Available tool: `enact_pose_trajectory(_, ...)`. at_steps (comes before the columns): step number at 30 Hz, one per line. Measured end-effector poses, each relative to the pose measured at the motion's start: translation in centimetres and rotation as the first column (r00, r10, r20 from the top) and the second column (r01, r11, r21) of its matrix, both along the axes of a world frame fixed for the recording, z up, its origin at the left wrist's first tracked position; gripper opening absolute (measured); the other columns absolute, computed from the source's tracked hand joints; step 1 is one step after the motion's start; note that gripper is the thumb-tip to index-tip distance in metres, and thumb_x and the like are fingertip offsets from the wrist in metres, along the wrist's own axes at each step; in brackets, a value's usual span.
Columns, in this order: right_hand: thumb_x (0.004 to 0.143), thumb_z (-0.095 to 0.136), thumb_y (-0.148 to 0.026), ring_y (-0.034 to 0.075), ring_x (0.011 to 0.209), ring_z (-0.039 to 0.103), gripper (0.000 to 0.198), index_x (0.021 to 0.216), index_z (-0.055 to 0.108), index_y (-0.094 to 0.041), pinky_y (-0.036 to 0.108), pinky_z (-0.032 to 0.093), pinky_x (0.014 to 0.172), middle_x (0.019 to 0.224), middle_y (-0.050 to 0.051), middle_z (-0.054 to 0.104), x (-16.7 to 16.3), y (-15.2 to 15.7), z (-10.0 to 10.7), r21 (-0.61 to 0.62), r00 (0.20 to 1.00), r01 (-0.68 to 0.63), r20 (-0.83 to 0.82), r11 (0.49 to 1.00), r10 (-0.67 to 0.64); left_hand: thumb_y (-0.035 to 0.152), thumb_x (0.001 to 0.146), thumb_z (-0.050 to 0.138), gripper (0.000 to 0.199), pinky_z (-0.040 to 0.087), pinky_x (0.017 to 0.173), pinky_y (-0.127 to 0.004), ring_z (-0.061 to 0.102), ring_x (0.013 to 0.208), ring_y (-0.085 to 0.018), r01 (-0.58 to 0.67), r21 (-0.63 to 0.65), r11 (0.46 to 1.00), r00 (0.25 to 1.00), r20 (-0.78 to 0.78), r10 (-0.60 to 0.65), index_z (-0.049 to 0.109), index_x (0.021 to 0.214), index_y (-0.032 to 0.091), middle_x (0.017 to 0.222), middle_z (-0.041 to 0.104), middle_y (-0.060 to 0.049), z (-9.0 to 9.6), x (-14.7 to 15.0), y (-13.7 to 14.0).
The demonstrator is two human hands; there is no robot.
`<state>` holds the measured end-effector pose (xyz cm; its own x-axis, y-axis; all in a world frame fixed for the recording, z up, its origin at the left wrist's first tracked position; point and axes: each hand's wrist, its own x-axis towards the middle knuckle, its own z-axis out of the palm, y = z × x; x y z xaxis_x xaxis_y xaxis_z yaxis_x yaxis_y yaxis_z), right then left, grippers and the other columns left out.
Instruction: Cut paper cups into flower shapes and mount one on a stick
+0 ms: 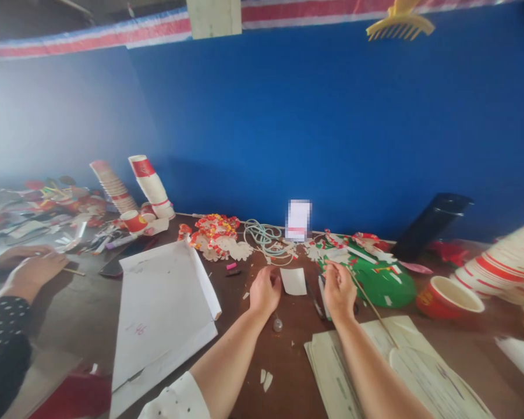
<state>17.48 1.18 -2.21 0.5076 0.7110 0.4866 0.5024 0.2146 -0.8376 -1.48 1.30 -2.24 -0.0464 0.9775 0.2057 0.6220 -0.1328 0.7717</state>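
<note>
Head view: my left hand (265, 291) and right hand (340, 291) rest half-curled above a brown tabletop (292, 364). Each grip is loosely bent; I cannot tell whether either pinches anything. The small white paper (293, 281) lies between them, nearer my left fingers, with pens (316, 301) just beside my right hand. A careless sideways brush could shift the light paper or roll the pens. A wide right-arm swing could tip the red cup (432, 299); its pale inside shows, its bottom doesn't. Behind it, stacked cups (502, 262) nest inside one another.

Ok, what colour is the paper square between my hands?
The paper square is white, seen in the head view.
</note>
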Motion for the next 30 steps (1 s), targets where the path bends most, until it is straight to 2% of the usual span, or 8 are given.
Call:
enact_pose_trajectory(7, 0.088, 0.045, -0.047, 0.015, 0.058, 0.059, 0.040, 0.099, 0.065, -0.015, 0.027, 0.050, 0.059, 0.078, 0.008, 0.068, -0.36, -0.32, 0.30, -0.027, 0.993, -0.095, -0.078, 0.995, 0.093, 0.020, 0.081, 0.049, 0.032, 0.043, 0.081, -0.029, 0.061, 0.092, -0.019, 0.027, -0.047, 0.999, 1.000, -0.010, -0.027, 0.059, 0.112, 0.021, 0.098, 0.066, -0.004, 0.44, 0.06, -0.06)
enact_pose_trajectory(13, 0.088, 0.045, -0.046, 0.014, 0.057, 0.058, 0.038, 0.097, 0.066, -0.015, 0.026, 0.049, 0.058, 0.073, 0.006, 0.067, -0.47, -0.51, 0.39, -0.045, 0.993, -0.110, -0.057, 0.993, 0.107, 0.021, 0.081, 0.050, 0.032, 0.043, 0.080, -0.029, 0.061, 0.093, -0.019, 0.024, -0.031, 0.999, 0.999, -0.029, -0.025, 0.059, 0.112, 0.022, 0.098, 0.066, -0.004, 0.24, 0.14, 0.08)
enact_pose_trajectory(23, 0.086, 0.047, -0.051, 0.015, 0.056, 0.058, 0.045, 0.098, 0.067, -0.012, 0.026, 0.049, 0.057, 0.071, 0.007, 0.066, -0.77, -0.67, 0.58, -0.106, 0.988, -0.146, -0.071, 0.984, 0.139, 0.019, 0.081, 0.051, 0.034, 0.044, 0.083, -0.029, 0.061, 0.096, -0.019, 0.018, -0.081, 0.997, 0.998, -0.061, -0.023, 0.058, 0.114, 0.022, 0.102, 0.066, -0.005, 0.80, 0.11, -0.19)
enact_pose_trajectory(30, 0.087, 0.047, -0.047, 0.015, 0.056, 0.059, 0.041, 0.098, 0.068, -0.014, 0.026, 0.047, 0.058, 0.070, 0.005, 0.067, -0.66, -0.56, 0.43, -0.125, 0.993, -0.121, -0.025, 0.985, 0.119, 0.022, 0.082, 0.051, 0.034, 0.044, 0.082, -0.029, 0.061, 0.096, -0.019, 0.009, -0.085, 0.996, 0.997, -0.074, -0.016, 0.058, 0.115, 0.022, 0.103, 0.066, -0.004, 0.65, 0.21, -0.01)
